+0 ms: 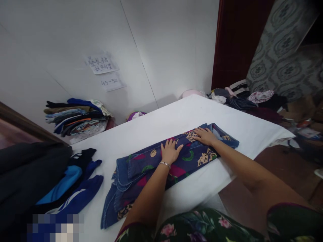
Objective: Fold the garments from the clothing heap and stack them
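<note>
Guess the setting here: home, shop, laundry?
Probably a clothes-sorting or folding room. Both hands press a patterned denim garment flat on a white table, a folded stack sits by the wall, and handwritten paper labels hang above.

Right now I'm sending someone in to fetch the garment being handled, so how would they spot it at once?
On the white table, look at the near edge, where the left hand and right hand press flat on a long folded garment. It is dark blue denim with gold, green and magenta prints, unlike the plain blue and black clothes at the left.
</note>
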`<state>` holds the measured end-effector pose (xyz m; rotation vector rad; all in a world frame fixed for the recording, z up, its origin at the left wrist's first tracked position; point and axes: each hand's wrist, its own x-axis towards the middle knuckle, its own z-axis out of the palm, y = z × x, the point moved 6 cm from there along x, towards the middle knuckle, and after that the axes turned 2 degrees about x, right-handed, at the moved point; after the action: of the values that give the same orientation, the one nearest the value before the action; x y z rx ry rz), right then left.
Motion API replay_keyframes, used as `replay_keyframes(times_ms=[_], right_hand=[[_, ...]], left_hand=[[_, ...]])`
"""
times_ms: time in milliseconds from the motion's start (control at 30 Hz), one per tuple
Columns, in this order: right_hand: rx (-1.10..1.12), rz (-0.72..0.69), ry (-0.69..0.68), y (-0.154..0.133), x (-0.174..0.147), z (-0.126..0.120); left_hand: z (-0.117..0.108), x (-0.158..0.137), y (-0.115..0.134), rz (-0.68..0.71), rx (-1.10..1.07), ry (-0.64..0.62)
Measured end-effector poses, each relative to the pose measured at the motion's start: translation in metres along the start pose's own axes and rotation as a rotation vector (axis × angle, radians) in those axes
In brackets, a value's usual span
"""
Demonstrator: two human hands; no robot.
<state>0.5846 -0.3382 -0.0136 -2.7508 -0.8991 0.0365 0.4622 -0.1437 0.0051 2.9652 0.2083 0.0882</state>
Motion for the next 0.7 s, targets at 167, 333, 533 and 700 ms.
replay_keyframes(times_ms=[167,333,533,700], right_hand=[[0.007,-0.013,-0.004,0.000,-0.001,0.001],[0.016,-0.020,-0.027,-0.004,-0.001,-0.002],[0.023,-0.001,-0.024,-0.004,0.006,-0.013],[-0.061,0.136,-0.025,0.019,0.006,-0.010]], left_hand=[[-0.007,-0.027,-0.037,-0.147,0.082,0.009],[-0.006,-0.038,-0.051,-0.185,0.108,0.012],[-0.005,-0.038,-0.047,-0.166,0.164,0.037],[-0.006,-0.039,-0.046,-0.173,0.180,0.032]])
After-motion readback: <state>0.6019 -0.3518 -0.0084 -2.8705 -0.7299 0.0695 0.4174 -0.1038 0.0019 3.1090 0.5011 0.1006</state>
